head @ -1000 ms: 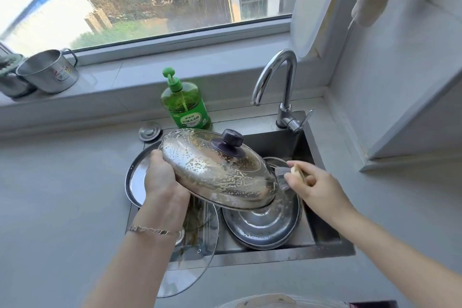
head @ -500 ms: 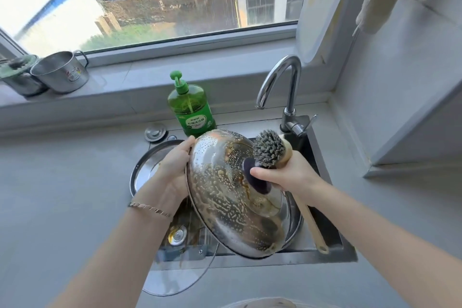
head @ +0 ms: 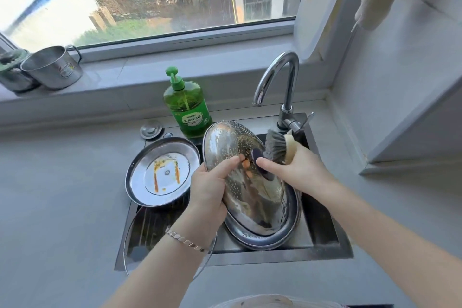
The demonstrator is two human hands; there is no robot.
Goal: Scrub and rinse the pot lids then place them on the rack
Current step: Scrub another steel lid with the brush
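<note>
Lid [head: 250, 197] pinched by left fingers [head: 226, 164] over lid-filled sink [head: 325, 252]; right fingers [head: 266, 165] clutch brush [head: 276, 145], perhaps touching knob [head: 257, 155].

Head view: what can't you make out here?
All head view.
Brush handle: hidden inside the right hand.
Left hand: fingers hidden behind steel lid.
Sink floor: covered by lids.
Glass lid: partly behind the left arm.
Rack: nowhere in frame.
Soap bottle label: print too small.
Pale thing, bottom edge: cut off.
</note>
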